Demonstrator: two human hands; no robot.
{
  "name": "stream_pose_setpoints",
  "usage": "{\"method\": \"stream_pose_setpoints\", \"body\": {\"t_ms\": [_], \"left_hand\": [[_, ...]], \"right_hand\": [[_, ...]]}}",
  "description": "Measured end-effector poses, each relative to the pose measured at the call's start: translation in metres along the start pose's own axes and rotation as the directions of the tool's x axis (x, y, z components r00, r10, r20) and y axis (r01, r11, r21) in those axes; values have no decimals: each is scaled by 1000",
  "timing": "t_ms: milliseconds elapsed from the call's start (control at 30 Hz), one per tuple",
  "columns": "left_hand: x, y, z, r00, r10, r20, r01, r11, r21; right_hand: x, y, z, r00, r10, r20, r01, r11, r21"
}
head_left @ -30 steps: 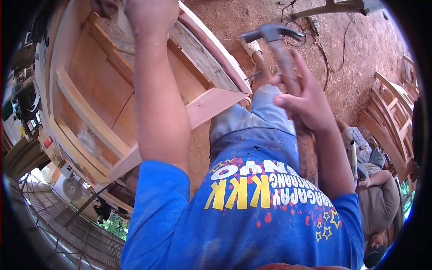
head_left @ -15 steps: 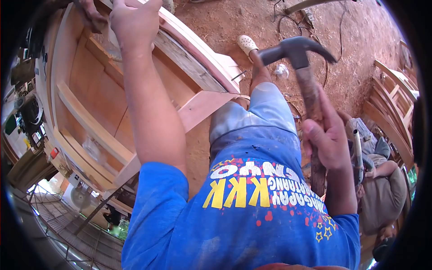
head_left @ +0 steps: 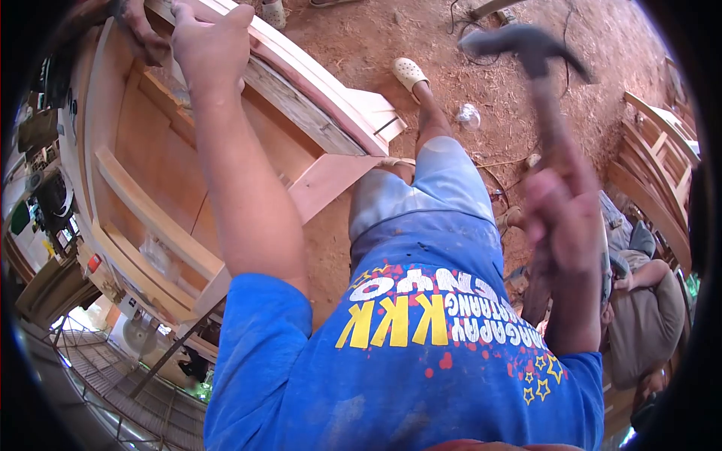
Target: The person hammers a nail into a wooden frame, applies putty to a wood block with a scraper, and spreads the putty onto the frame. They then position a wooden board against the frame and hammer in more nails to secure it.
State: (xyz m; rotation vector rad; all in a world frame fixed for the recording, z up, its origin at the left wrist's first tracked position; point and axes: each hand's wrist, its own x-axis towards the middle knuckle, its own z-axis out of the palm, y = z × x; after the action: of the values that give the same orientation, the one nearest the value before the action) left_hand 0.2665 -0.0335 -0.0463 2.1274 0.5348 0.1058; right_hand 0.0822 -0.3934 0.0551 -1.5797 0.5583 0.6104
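Observation:
My right hand [head_left: 565,214] grips the wooden handle of a claw hammer [head_left: 526,46], whose dark head is raised high at the upper right and blurred by motion. My left hand [head_left: 210,41] is closed over the top edge of a pale wooden furniture frame [head_left: 150,203] at the upper left. Whether it pinches a nail there I cannot tell. Another person's hand [head_left: 143,34] touches the frame just left of mine. A nail [head_left: 385,124] sticks out of the frame's near corner.
Bare red-brown dirt floor lies beyond my legs, with a white clog [head_left: 410,73] on my foot. Wooden chair frames [head_left: 654,165] stand at the right. A seated person [head_left: 639,308] is at the lower right. Cables [head_left: 466,15] trail across the ground at the top.
My right hand has swung the hammer upward and to the right, away from the frame. My left hand stays on the frame's top edge.

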Motion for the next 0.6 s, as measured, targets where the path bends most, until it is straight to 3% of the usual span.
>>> {"method": "stream_pose_setpoints", "body": {"t_ms": [33, 67, 133, 167, 233, 267, 333, 433, 533, 600], "left_hand": [[-2, 5, 0, 1000, -15, 18, 16, 999, -34], [-8, 13, 0, 997, -72, 11, 71, 996, 61], [-30, 49, 1, 984, -176, -19, 176, 953, 247], [-25, 39, 1, 994, -103, -34, 108, 973, 203], [-4, 2, 1, 996, 43, -79, -34, 992, 121], [5, -4, -2, 999, 27, -22, -25, 998, 63], [11, -12, -5, 993, -14, 118, 19, 999, -39], [-2, 1, -2, 999, -25, 28, 24, 1000, 20], [-22, 32, 1, 996, -25, -81, 48, 953, 299], [-14, 22, 1, 999, 3, -43, 3, 990, 138]], "right_hand": [[5, 0, -10, 982, -151, -115, 162, 982, 95], [13, 1, -24, 927, -285, -242, 330, 929, 168], [30, -2, -49, 864, -297, -407, 398, 898, 189], [36, -2, -56, 832, -299, -467, 426, 884, 193], [26, 18, -21, 942, -157, -298, 176, 984, 39], [18, 17, -3, 993, -60, -99, 66, 996, 66], [-1, 16, 25, 940, 160, 301, -185, 981, 55], [8, 13, 10, 997, -58, -55, 62, 995, 75], [10, 13, -41, 925, -258, -278, 291, 953, 84], [4, 15, -68, 898, -320, -303, 366, 925, 107]]}}
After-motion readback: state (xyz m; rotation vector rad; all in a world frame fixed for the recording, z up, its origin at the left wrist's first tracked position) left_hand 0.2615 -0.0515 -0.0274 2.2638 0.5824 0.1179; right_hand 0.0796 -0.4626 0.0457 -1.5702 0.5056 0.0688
